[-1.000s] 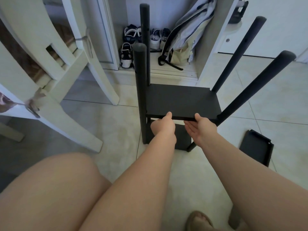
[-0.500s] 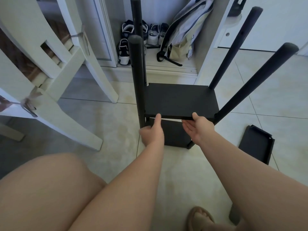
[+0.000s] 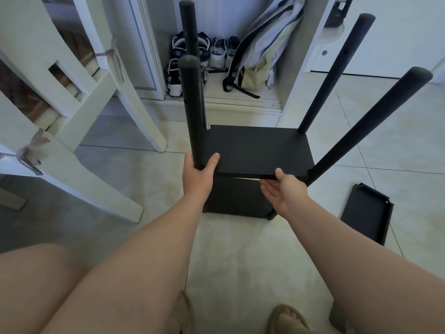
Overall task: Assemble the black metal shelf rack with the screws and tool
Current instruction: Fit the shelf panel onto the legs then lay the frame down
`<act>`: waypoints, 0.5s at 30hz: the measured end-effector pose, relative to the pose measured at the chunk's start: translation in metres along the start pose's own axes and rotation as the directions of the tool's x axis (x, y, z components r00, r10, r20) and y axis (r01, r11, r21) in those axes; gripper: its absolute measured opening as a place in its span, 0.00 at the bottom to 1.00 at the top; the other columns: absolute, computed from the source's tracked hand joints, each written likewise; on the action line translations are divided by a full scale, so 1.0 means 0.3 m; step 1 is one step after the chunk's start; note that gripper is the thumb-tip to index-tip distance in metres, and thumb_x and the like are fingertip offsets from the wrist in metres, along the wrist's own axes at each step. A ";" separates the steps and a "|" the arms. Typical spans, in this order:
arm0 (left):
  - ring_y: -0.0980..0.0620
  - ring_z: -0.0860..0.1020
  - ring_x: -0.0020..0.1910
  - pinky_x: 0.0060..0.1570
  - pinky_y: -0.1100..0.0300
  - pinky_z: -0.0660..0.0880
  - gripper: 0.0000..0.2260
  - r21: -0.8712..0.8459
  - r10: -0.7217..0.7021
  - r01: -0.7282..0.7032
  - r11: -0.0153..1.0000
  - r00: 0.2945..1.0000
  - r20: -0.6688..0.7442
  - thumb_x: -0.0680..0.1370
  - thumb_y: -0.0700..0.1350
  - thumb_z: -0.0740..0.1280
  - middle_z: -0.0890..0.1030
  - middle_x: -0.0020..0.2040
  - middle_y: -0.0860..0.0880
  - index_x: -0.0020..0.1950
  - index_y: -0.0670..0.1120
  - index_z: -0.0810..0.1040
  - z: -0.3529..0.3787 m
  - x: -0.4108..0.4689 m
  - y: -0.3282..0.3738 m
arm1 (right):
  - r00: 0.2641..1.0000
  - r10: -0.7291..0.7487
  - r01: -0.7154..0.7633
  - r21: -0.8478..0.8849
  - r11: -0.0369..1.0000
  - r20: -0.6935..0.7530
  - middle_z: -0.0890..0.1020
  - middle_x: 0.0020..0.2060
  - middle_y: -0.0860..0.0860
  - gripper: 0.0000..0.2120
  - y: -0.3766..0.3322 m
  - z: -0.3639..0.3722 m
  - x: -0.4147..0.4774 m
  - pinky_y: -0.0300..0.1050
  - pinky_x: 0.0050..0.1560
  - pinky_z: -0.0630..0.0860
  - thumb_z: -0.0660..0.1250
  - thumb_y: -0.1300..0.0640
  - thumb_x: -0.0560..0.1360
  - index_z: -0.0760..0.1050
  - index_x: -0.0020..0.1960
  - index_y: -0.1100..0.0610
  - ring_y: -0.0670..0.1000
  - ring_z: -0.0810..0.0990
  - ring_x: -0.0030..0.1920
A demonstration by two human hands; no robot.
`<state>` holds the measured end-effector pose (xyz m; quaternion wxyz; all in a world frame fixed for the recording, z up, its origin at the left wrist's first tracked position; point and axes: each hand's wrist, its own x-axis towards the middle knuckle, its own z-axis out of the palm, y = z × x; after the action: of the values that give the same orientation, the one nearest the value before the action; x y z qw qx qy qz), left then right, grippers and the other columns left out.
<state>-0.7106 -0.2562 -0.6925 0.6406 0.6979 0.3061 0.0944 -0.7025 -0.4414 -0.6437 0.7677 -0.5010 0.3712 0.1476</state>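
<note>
- Sitting over the black rack, which stands on the tiled floor right in front of the person's knees, four posts sticking up.
- Left hand is wrapped around the near-left post low down, just where the post meets the upper shelf panel. Thumb on the right side of the post, fingers curled round the left, so it's a proper grip.
- Right hand is palm-up at the front edge of that same panel, towards its right end. The fingers lie fairly straight and reach underneath, with the thumb up against the edge.
- The upper panel's front edge looks a bit tilted compared with the lower shelf beneath it.
- A spare panel lies flat on the floor, off to the right of the rack and not touching it.
- White chair on the left; shoes and a backpack sit in the nook behind.
</note>
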 end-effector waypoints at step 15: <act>0.58 0.76 0.41 0.35 0.71 0.66 0.07 0.024 0.068 -0.065 0.998 0.984 -0.163 0.80 0.50 0.67 0.76 0.45 0.58 0.46 0.58 0.70 0.000 -0.017 0.102 | 0.990 0.119 -0.116 -0.035 0.993 0.074 0.84 0.51 0.61 0.15 -0.034 0.020 -0.037 0.50 0.42 0.81 0.64 0.58 0.84 0.72 0.68 0.63 0.57 0.85 0.49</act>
<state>-0.7053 -0.2586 -0.6620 0.6033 0.7036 0.3349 0.1699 -0.7014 -0.4393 -0.6275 0.7634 -0.4841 0.3685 0.2171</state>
